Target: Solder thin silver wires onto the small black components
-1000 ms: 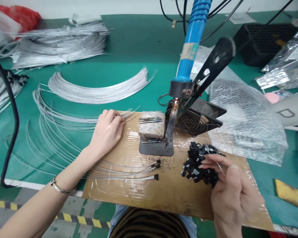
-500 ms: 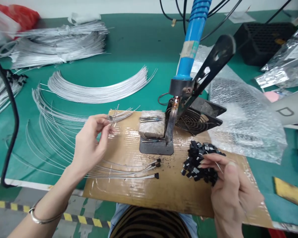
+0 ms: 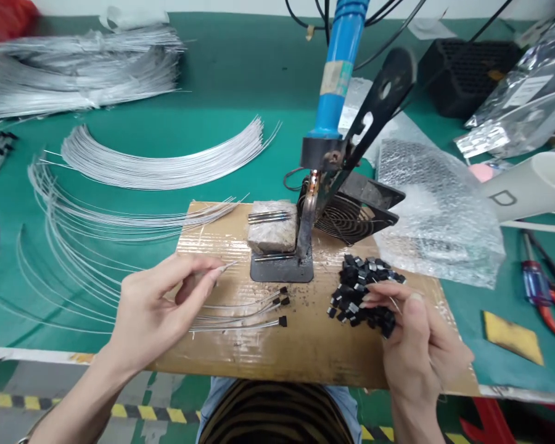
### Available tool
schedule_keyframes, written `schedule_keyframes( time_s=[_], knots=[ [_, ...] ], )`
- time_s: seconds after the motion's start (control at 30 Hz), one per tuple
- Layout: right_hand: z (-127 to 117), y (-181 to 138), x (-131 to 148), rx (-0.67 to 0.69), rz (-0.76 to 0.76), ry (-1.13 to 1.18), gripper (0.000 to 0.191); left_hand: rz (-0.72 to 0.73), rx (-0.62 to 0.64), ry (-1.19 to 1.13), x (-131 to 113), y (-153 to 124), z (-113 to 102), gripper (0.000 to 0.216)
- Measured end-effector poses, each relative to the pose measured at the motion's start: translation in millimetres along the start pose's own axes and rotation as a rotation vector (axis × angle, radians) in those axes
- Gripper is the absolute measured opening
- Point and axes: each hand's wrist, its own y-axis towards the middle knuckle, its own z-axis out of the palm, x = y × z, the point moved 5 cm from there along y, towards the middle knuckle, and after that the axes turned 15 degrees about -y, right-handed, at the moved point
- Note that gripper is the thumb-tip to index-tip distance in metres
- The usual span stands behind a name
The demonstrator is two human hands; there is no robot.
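My left hand (image 3: 161, 302) pinches a thin white wire (image 3: 231, 264) between thumb and fingertips, its end pointing right over the cardboard (image 3: 240, 354). Below those fingertips lie several wires with black connectors (image 3: 283, 321) on their ends. In my right hand (image 3: 419, 345) is a thin strand of solder wire (image 3: 394, 301). That hand is by a pile of loose black connectors (image 3: 351, 302), its fingertips over the right side of the pile. A blue-handled soldering iron (image 3: 335, 86) is held tip down in a stand between the hands and beyond them.
Behind my left hand lie loose white wires (image 3: 120, 219) and a curved bundle (image 3: 166, 169). A small black fan (image 3: 351, 216) stands beside the iron. Bubble wrap (image 3: 435, 216), a yellow sponge (image 3: 513, 338) and a screwdriver (image 3: 534, 280) lie to the right.
My left hand has drawn toward me and slightly right, away from the ends of the loose wires, with one wire in its pinch. My right hand stays by the connector pile. The view has shifted slightly.
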Motion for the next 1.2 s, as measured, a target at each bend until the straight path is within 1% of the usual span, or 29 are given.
schedule_keyframes(
  time_s=[0.07,0.13,0.17,0.23,0.3,0.33,0.43,0.5,0.53,0.6,0.67,0.73,0.83,0.9,1.0,1.1,1.2],
  knots=[
    [-0.7,-0.6,-0.9,0.008,0.022,0.017,0.044,0.036,0.076,-0.030,-7.0,-1.3,0.3,0.007],
    [-1.3,-1.2,0.2,0.018,0.043,0.042,0.047,0.010,0.228,-0.123,-9.3,-1.6,4.2,0.008],
    [-1.2,-1.5,1.7,0.028,0.047,0.043,0.047,-0.036,0.328,-0.181,-8.1,-1.9,7.9,0.008],
    [-1.6,-2.3,7.8,0.032,0.024,0.020,0.046,-0.177,0.511,-0.295,-2.3,-3.4,16.7,0.011],
    [-0.7,-4.2,17.1,0.055,-0.028,-0.020,0.041,-0.312,0.617,-0.382,4.4,-5.0,24.6,0.016],
    [1.7,-5.9,22.5,0.105,-0.060,-0.035,0.038,-0.361,0.637,-0.417,7.2,-5.2,27.5,0.018],
    [13.3,-14.4,35.7,0.337,-0.118,0.000,0.026,-0.441,0.654,-0.488,12.3,-3.2,33.5,0.019],
    [19.3,-20.4,40.2,0.447,-0.114,0.051,0.020,-0.467,0.654,-0.544,13.5,0.9,35.9,0.019],
    [21.4,-22.6,41.4,0.479,-0.114,0.066,0.019,-0.477,0.659,-0.582,13.4,3.7,37.3,0.018],
    [24.1,-25.6,42.6,0.509,-0.120,0.074,0.018,-0.492,0.655,-0.651,12.6,10.2,40.7,0.019],
    [25.1,-26.6,42.4,0.512,-0.108,0.079,0.018,-0.502,0.640,-0.662,11.2,15.9,45.2,0.020],
    [26.9,-27.5,42.4,0.536,-0.079,0.094,0.018,-0.491,0.617,-0.620,8.4,18.8,49.4,0.021],
    [33.9,-30.5,45.1,0.625,-0.022,0.118,0.018,-0.436,0.570,-0.548,1.7,17.6,51.6,0.023],
    [40.5,-33.1,47.5,0.674,0.037,0.146,0.016,-0.397,0.540,-0.512,-1.9,14.4,50.2,0.022],
    [52.5,-38.8,50.3,0.748,0.136,0.217,0.013,-0.361,0.530,-0.483,-5.4,9.6,47.3,0.020],
    [62.8,-45.8,49.2,0.807,0.246,0.285,0.017,-0.339,0.524,-0.477,-8.7,7.5,45.0,0.020],
    [68.5,-51.1,46.5,0.834,0.340,0.347,0.022,-0.319,0.508,-0.466,-12.8,7.4,44.6,0.018]
  ],
)
